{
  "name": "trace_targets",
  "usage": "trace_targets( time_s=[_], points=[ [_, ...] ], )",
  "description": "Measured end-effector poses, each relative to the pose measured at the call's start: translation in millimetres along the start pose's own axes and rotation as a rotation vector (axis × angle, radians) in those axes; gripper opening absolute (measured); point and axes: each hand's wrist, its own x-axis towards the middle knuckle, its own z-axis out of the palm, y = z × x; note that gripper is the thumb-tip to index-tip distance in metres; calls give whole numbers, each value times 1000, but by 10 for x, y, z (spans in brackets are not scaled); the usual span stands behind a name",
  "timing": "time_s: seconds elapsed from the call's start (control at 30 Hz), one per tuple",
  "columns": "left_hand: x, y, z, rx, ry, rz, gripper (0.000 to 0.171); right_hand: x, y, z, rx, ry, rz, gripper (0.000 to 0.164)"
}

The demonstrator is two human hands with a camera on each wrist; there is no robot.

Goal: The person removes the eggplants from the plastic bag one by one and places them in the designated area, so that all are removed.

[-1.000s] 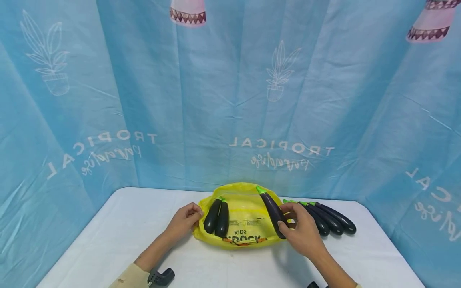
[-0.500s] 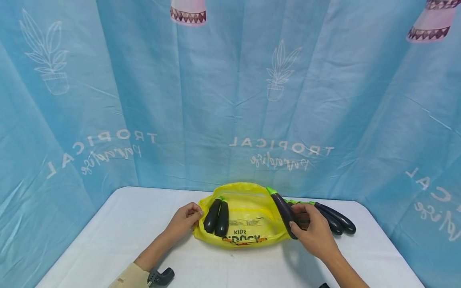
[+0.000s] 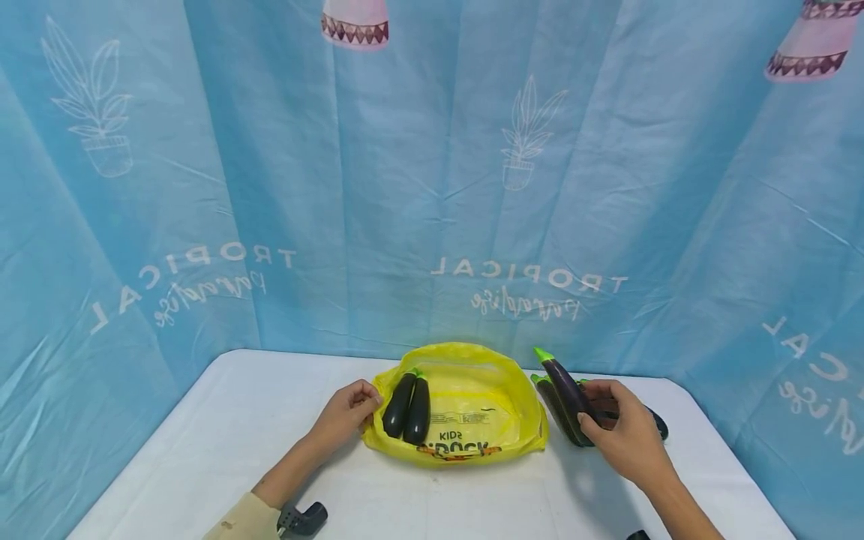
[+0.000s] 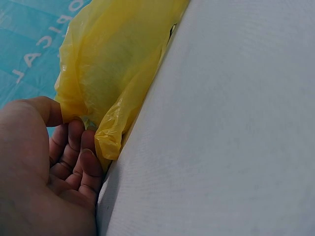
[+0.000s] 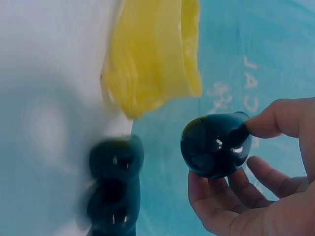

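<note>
Head view: two eggplants (image 3: 418,409) lie inside the left part of one yellow plastic bag (image 3: 502,420) on the table (image 3: 432,510). The left hand (image 3: 347,411) pinches the bag's left edge. To the bag's right, the right hand (image 3: 624,427) grips one raised eggplant (image 3: 565,382) above a row of eggplants (image 3: 562,414), partly hidden, so uncountable. A second ago that raised eggplant was over the bag's right side; the bagged pair has stayed put.
</note>
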Motion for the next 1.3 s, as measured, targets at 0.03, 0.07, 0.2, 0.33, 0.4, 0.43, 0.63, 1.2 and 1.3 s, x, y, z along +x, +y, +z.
trace_targets(
  time_s=[0.03, 0.07, 0.2, 0.33, 0.4, 0.43, 0.63, 1.2, 1.3],
  points=[
    [-2, 2, 0, 0, 0, -2, 11, 1, 28, -26, -3, -4, 5, 48],
    [-4, 2, -1, 0, -1, -3, 11, 3, 55, -52, -6, -6, 10, 48],
    [-10, 0, -1, -1, -2, -3, 11, 30, 154, -164, -11, -12, 37, 49],
    [-8, -7, 4, -4, -2, 4, 11, 58, 228, -252, -8, 0, 59, 50],
    [-6, -8, 5, -3, -1, 4, 11, 67, 260, -282, -9, 13, 66, 51],
    [-5, -7, 6, -3, -1, 3, 11, 72, 277, -293, -13, 22, 69, 51],
    [-13, 9, -11, -1, -5, 5, 11, 122, 412, -347, -27, 63, 63, 54],
    [-11, 33, -13, -7, -25, 5, 12, 209, 934, -464, 8, 115, 67, 53],
    [-8, 33, -14, -7, -26, 4, 12, 223, 996, -479, -1, 139, 65, 52]
  ],
)
